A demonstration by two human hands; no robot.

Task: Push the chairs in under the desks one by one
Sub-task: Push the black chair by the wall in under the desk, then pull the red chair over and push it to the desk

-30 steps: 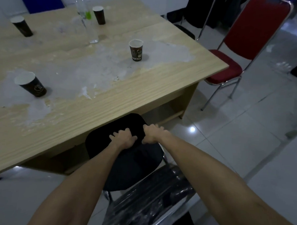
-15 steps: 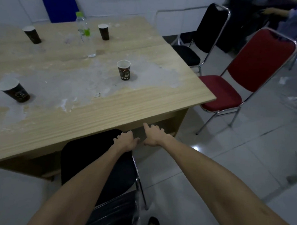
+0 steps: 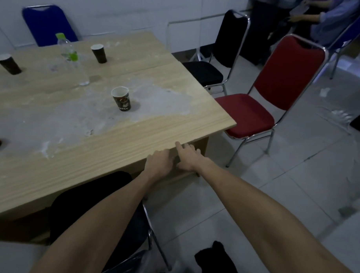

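A red padded metal-framed chair point(image 3: 264, 102) stands off the pale wooden surface point(image 3: 117, 138)'s corner. The black padded chair point(image 3: 86, 210) lies below both forearms, apart from the loosely spread, seemingly empty fingers point(image 3: 179, 145) of the left hand point(image 3: 159, 163) and right hand point(image 3: 189, 159).

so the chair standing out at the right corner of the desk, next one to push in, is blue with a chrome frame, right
Not quite: the head view shows that the chair at the right corner of the desk is red, not blue. The rest holds: it has a chrome frame and stands out from the desk, not pushed in. A blue chair does exist, but it is at the far side of the desk, by the wall.
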